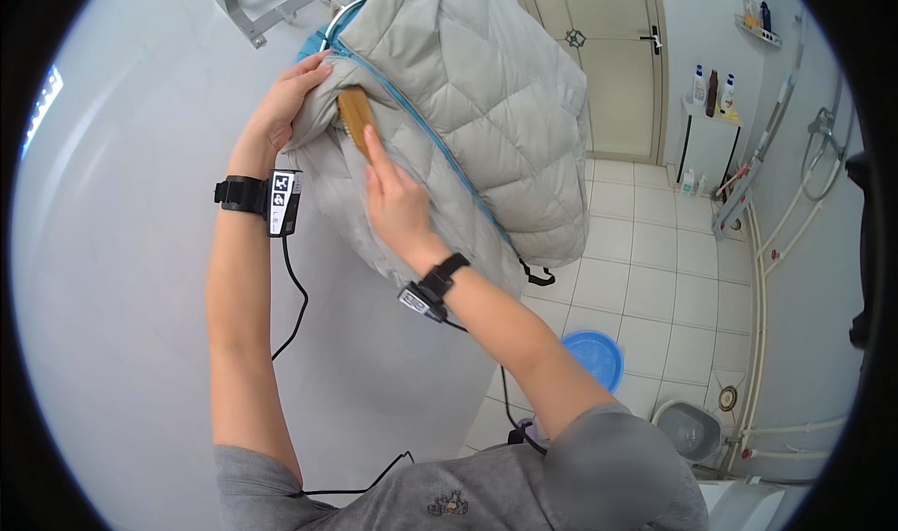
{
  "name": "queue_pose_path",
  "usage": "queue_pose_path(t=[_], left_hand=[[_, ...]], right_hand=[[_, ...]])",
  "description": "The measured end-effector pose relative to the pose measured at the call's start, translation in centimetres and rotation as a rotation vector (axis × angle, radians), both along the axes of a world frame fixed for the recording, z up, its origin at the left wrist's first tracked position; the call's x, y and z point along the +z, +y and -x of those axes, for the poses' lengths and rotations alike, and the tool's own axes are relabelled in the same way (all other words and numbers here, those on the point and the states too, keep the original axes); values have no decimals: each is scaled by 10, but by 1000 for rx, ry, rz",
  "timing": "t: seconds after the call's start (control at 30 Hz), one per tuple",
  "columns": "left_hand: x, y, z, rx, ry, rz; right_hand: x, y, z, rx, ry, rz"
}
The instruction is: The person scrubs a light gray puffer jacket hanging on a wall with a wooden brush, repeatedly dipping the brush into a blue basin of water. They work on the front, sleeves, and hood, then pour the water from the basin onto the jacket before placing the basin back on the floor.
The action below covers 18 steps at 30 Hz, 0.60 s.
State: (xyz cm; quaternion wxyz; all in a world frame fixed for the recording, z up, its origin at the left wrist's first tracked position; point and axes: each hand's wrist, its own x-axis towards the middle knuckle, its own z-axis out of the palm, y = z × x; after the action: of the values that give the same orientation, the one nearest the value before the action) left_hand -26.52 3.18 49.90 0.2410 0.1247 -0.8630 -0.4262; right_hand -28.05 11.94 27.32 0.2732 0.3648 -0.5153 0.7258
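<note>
A light grey quilted puffer jacket with a blue zip hangs against the wall, a bit of blue lining showing at its top. My left hand pinches a gathered fold of its fabric at the upper left. In my right hand is a wooden brush, held by its lower end. The brush's bristles face left, beside the fold, and its head lies up against the jacket. Folds of cloth hide part of the bristle side. Both wrists carry strapped devices with black cables.
Above is a metal wall rack with a hanger. Behind the jacket stands a closed door. A blue basin and a grey basin rest on the tiled floor. At right are a white cabinet with bottles and wall pipes.
</note>
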Motion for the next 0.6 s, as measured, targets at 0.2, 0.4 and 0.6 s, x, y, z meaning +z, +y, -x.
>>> queue_pose_path(t=[0.2,0.4,0.6], left_hand=[[7,-7,-3,3,-128,441],[5,23,-3,-113,-179,280],[5,25,-6,-166,-249,204]], right_hand=[[3,32,20,116,-81,292],[65,43,13,-134,12,-27],[72,55,16,18,33,-217]])
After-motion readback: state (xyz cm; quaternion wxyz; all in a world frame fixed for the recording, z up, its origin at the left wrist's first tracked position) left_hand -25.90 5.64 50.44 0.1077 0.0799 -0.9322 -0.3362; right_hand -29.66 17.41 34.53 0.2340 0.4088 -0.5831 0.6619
